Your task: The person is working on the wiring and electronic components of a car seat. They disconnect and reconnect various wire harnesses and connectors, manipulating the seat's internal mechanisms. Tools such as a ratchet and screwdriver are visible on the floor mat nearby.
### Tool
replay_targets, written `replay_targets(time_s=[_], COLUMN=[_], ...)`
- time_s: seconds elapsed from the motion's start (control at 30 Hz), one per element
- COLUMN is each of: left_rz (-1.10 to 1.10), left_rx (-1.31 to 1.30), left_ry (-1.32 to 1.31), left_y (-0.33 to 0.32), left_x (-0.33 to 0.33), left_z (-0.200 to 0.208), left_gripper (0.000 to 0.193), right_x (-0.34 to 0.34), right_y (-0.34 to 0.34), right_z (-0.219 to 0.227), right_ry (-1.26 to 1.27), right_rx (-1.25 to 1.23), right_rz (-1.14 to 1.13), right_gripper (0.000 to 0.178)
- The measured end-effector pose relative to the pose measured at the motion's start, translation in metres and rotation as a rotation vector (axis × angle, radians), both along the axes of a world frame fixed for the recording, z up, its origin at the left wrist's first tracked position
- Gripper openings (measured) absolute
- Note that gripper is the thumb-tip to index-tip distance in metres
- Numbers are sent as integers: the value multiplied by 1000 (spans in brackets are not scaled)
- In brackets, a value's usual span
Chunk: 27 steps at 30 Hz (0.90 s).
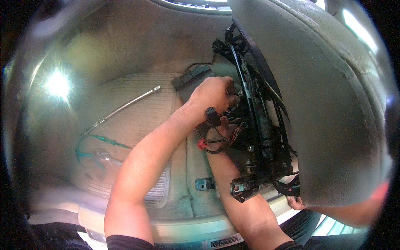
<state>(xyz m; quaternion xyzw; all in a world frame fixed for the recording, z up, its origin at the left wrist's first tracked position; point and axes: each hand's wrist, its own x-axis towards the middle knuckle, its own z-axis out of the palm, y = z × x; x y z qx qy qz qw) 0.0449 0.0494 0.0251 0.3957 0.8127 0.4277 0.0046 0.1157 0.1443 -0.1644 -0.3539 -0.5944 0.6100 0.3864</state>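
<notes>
A car seat (pixel 333 116) is tipped up on its side, and its black metal underframe (pixel 250 91) faces me. Beside the frame's upper part my left hand (pixel 212 93) is closed, with its fingertips turned toward the frame; what they grip is hidden. Lower down, my right hand (pixel 221 134) is curled among the wires (pixel 236 132) under the seat and closed on them. A black plug connector (pixel 212 116) stands up between my hands. Near my right wrist is a red connector (pixel 202 144) on the wiring.
On the ribbed floor mat (pixel 160 193) lie a long ratchet handle (pixel 125 107) and a green cord (pixel 110 141). A black plastic box (pixel 191 79) sits past my left hand. A floor bracket (pixel 204 183) and the door sill (pixel 179 229) are nearer. Another person's hand (pixel 296 203) touches the seat's lower edge.
</notes>
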Motion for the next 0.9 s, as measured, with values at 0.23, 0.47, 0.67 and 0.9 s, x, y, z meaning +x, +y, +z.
replay_targets(time_s=[0.23,0.47,0.67,0.9], left_rz=[-40,-152,-123,-161], left_rx=[0,-268,-332,-333], left_ry=[90,325,215,82], left_y=[6,7,-1,9], left_x=[-21,-14,-13,-31], left_z=[-31,-29,-23,-23], left_gripper=[21,15,19,20], right_x=[-4,-22,-8,1], right_y=[-4,23,-6,-30], right_z=[-2,-41,-23,49], right_ry=[-249,136,-411,-382], right_rx=[149,519,977,506], right_rz=[-125,35,19,202], right_gripper=[90,66,46,47])
